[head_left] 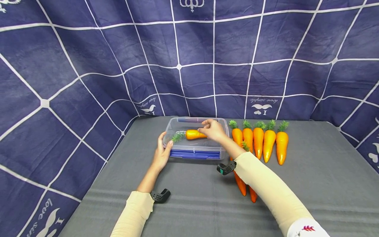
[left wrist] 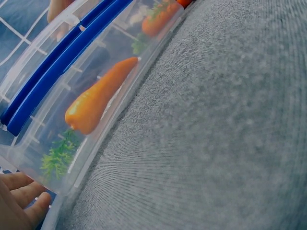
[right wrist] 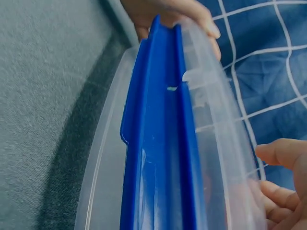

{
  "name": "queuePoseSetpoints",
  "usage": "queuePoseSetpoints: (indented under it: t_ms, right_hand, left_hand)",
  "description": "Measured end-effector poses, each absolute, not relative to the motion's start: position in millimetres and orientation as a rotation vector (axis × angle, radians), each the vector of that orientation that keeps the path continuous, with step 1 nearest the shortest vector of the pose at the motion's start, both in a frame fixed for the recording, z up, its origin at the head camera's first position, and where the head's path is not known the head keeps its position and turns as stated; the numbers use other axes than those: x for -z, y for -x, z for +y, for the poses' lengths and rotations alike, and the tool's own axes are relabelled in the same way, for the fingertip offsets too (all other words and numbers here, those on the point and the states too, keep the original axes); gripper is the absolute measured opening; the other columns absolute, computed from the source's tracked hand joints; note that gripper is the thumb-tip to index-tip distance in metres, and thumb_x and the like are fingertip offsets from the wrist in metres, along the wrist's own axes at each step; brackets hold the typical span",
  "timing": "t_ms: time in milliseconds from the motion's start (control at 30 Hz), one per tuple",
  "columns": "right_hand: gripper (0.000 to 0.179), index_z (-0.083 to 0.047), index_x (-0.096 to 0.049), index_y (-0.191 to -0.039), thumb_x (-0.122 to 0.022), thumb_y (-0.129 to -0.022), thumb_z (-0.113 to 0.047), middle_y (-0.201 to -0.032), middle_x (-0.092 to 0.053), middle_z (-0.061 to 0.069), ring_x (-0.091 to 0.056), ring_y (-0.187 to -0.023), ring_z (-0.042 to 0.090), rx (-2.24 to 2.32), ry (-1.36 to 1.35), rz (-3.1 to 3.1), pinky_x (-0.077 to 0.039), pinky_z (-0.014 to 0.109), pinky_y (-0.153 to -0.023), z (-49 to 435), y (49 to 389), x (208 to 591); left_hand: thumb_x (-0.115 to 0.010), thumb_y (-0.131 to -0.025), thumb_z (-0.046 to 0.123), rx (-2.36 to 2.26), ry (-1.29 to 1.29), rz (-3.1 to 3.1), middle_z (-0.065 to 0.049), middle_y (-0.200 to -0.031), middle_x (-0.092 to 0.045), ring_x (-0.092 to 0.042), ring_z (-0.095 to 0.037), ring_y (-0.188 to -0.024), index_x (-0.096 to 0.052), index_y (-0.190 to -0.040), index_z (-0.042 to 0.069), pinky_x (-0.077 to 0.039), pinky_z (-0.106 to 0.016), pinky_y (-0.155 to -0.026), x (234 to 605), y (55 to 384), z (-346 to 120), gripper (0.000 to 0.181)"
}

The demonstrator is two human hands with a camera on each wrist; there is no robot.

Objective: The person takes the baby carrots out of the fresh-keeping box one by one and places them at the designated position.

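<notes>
A clear plastic box (head_left: 195, 149) with blue latches (right wrist: 156, 124) stands at the far side of the table. My left hand (head_left: 162, 154) holds its left end, thumb at the front corner; its fingertips (left wrist: 33, 196) show at the box's corner in the left wrist view. Inside lies one orange carrot (left wrist: 98, 100), its green top toward my left hand. My right hand (head_left: 214, 130) is over the box and covers the carrot's tip in the head view. In the right wrist view its fingers (right wrist: 283, 151) are spread apart past the box's rim.
Right of the box several carrots (head_left: 258, 140) lie in a row, green tops toward the back. More carrots (head_left: 240, 184) lie nearer, partly hidden under my right forearm. A blue checked cloth (head_left: 195, 79) hangs behind and left of the grey table (head_left: 192, 197).
</notes>
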State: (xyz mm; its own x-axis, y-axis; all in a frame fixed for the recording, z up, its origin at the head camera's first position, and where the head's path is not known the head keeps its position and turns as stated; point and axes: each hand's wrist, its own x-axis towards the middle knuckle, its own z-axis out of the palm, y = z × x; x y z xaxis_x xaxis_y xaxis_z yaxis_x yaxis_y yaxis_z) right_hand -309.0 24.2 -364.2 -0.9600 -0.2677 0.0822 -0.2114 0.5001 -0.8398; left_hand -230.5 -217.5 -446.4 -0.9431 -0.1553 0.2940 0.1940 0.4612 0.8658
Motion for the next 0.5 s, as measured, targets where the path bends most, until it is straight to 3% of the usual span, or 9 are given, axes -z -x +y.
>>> queuePoseSetpoints:
  t_ms: [100, 500]
  right_hand:
    - [0.038, 0.002, -0.062, -0.115, -0.071, -0.086, -0.022, -0.095, -0.068, 0.013, -0.061, -0.081, 0.023, 1.362, 0.48, 2.735, -0.048, 0.03, -0.069, 18, 317, 369]
    - [0.033, 0.003, -0.065, -0.113, -0.07, -0.084, -0.011, -0.106, -0.068, 0.017, -0.062, -0.101, 0.03, 0.909, 0.807, 2.889, -0.046, 0.038, -0.092, 4, 334, 389]
  left_hand:
    - [-0.051, -0.101, 0.031, 1.481, 0.027, -2.387, -0.026, -0.146, -0.039, -0.044, -0.044, -0.126, -0.029, -0.149, 0.023, -0.03, -0.058, -0.104, 447, 231, -218, 0.053]
    - [-0.052, -0.101, 0.03, 1.479, 0.039, -2.388, -0.026, -0.146, -0.04, -0.044, -0.044, -0.125, -0.028, -0.149, 0.023, -0.03, -0.058, -0.104, 447, 232, -217, 0.054]
